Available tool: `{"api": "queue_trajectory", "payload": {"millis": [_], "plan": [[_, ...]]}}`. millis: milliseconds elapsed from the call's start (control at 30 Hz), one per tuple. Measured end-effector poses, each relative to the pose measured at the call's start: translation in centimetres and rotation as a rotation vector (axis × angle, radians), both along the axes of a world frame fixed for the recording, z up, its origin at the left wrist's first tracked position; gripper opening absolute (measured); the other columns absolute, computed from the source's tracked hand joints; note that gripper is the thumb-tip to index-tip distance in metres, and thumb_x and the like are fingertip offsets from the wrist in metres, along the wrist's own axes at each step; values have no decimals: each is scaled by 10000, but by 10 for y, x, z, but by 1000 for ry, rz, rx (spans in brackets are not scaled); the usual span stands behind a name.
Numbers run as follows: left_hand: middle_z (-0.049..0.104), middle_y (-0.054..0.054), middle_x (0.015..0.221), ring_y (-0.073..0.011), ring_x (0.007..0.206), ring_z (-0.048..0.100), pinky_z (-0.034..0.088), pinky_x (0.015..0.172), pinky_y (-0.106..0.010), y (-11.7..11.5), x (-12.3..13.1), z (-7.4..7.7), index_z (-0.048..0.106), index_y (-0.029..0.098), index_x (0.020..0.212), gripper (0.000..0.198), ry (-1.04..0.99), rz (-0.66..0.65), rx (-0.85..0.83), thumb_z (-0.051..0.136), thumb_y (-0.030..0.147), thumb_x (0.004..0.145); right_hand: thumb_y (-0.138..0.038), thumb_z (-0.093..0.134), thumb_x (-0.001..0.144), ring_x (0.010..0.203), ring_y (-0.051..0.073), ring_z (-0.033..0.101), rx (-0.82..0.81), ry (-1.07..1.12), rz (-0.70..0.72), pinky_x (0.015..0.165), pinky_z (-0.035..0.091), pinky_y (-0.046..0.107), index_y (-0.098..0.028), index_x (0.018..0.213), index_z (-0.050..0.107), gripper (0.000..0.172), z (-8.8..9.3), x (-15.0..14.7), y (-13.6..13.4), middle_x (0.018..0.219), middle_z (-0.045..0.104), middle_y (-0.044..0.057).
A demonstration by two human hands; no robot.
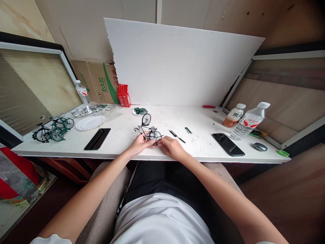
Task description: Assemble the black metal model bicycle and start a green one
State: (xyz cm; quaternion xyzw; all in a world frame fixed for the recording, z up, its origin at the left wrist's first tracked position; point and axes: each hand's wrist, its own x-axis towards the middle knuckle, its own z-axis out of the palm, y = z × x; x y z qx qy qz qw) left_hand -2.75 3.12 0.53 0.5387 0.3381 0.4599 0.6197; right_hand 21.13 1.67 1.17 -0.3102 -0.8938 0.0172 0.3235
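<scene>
A small black model bicycle (154,134) is held near the table's front edge, one wheel pointing away from me and the other between my hands. My left hand (141,144) grips it from the left, thumb along its lower side. At the rear wheel's right side, my right hand (172,146) has its fingers pinched together; any small part between them is hidden. Just right of the bicycle lie a thin black tool or strip (177,136) and a small green frame piece (188,130).
Finished-looking model bicycles (54,128) stand at the left, near white plates (90,123) and a phone (97,139). Another phone (228,144), two bottles, including a clear water bottle (250,121), and a computer mouse (260,146) are at the right. A white board (182,64) leans behind.
</scene>
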Motion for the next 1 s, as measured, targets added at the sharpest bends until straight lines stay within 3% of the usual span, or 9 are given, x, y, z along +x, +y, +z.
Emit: {"api": "queue_trajectory", "payload": {"millis": [1000], "plan": [[813, -143, 1197, -273, 1032, 806, 649, 1033, -530, 0, 1, 1, 602, 154, 1409, 681, -2, -1, -5, 940, 331, 845, -179, 575, 1057, 855, 211, 659, 67, -10, -41, 709, 491, 299, -216, 1047, 712, 143, 0, -1, -1, 908, 721, 74]]}}
